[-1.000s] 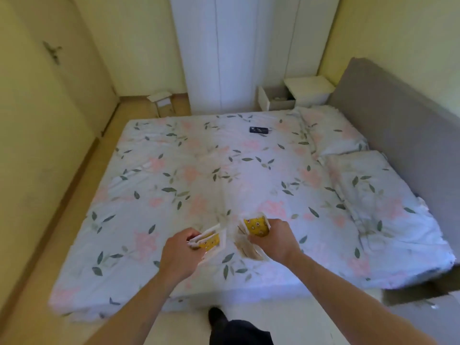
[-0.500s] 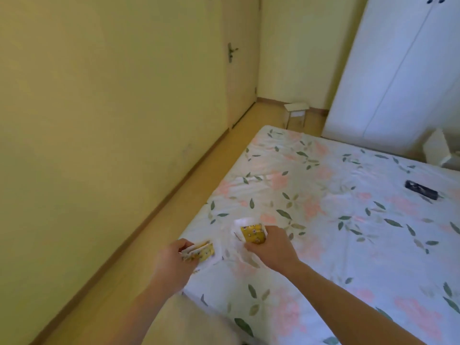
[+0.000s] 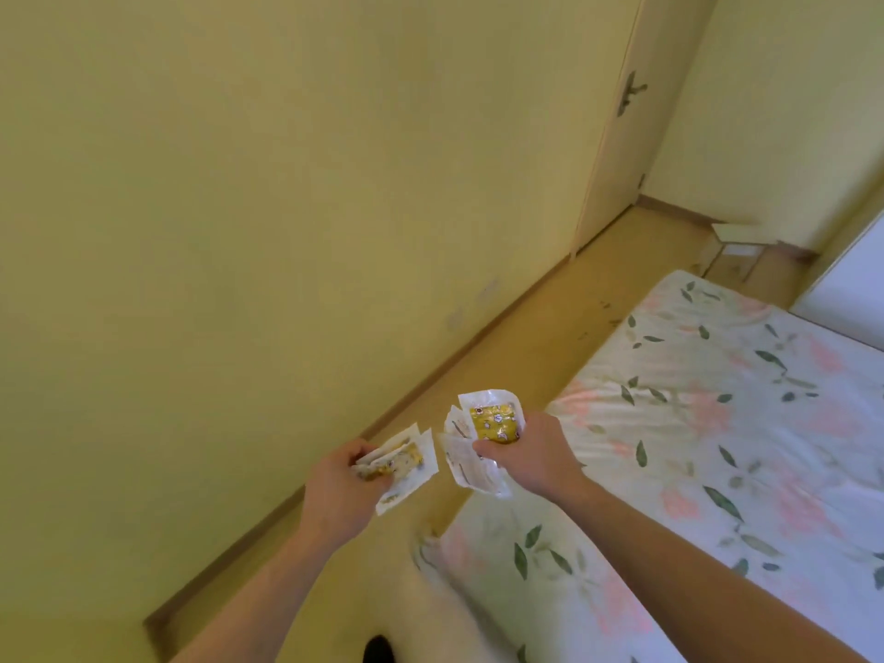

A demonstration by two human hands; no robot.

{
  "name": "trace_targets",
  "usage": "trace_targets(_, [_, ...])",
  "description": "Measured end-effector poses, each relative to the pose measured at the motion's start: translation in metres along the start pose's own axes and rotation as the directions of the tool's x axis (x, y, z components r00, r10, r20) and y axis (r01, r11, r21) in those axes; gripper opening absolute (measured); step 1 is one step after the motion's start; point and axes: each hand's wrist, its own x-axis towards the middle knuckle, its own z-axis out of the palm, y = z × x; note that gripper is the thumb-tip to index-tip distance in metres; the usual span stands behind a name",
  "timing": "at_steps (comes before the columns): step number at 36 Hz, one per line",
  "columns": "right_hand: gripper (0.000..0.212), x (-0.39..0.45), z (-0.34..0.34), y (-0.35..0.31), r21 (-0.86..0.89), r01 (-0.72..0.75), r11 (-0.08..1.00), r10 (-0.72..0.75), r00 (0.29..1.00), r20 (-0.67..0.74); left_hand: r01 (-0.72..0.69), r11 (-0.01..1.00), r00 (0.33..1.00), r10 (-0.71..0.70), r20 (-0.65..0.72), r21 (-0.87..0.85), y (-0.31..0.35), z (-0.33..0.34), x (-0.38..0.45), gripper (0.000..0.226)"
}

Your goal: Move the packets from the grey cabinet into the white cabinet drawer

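My left hand point(image 3: 342, 485) grips a small bundle of white-and-yellow packets point(image 3: 404, 464), held flat and pointing right. My right hand point(image 3: 528, 459) grips another bundle of packets point(image 3: 490, 425), with a yellow printed one facing up and clear white ones fanned below it. Both hands are held out in front of me, over the floor strip at the corner of the bed. Neither the grey cabinet nor the white cabinet drawer is in view.
A bed with a floral sheet point(image 3: 717, 447) fills the right side. A yellow wall point(image 3: 239, 232) runs close on the left, with a narrow floor strip point(image 3: 550, 337) between. A closed door point(image 3: 617, 136) and a small white stool point(image 3: 734, 241) stand at the far end.
The view has swung left, from facing the bed to facing the wall and floor strip. Both hands keep hold of their packets and now hang off the bed's corner.
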Motion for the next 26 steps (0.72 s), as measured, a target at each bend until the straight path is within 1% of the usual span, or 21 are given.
trace_targets(4, [0.021,0.029,0.028,-0.033,0.046,-0.015,0.999,0.018,0.997,-0.075,-0.071,0.996,0.995,0.068,0.068,0.052,0.002,-0.043,0.061,0.014])
trace_targets(6, [0.02,0.043,0.033,-0.045,0.04,-0.034,0.999,0.038,0.994,-0.105,-0.098,0.989,0.993,0.089,0.081,0.109,0.009,-0.057,0.095,0.012])
trace_targets(8, [0.021,0.056,0.033,-0.055,0.049,-0.06,0.997,0.066,0.989,-0.13,-0.128,0.984,0.989,0.117,0.091,0.128,0.017,-0.064,0.125,0.011])
trace_targets(12, [0.023,0.094,0.025,-0.074,0.106,-0.068,0.992,0.088,0.974,-0.206,-0.211,0.971,0.969,0.192,0.155,0.117,0.042,-0.065,0.185,0.013])
trace_targets(15, [0.021,0.132,0.019,-0.078,0.104,-0.103,0.989,0.126,0.96,-0.249,-0.24,0.965,0.956,0.216,0.198,0.105,0.063,-0.061,0.229,0.013])
trace_targets(18, [0.018,0.175,0.014,-0.08,0.118,-0.133,0.984,0.16,0.95,-0.269,-0.273,0.958,0.943,0.248,0.22,0.09,0.085,-0.059,0.274,0.013])
trace_targets(22, [0.016,0.232,0.005,-0.084,0.133,-0.188,0.973,0.219,0.935,-0.279,-0.297,0.948,0.928,0.259,0.266,0.115,0.114,-0.058,0.332,0.014])
trace_targets(26, [0.014,0.289,-0.01,-0.093,0.142,-0.202,0.969,0.236,0.926,-0.294,-0.346,0.931,0.907,0.299,0.297,0.119,0.146,-0.053,0.393,0.015])
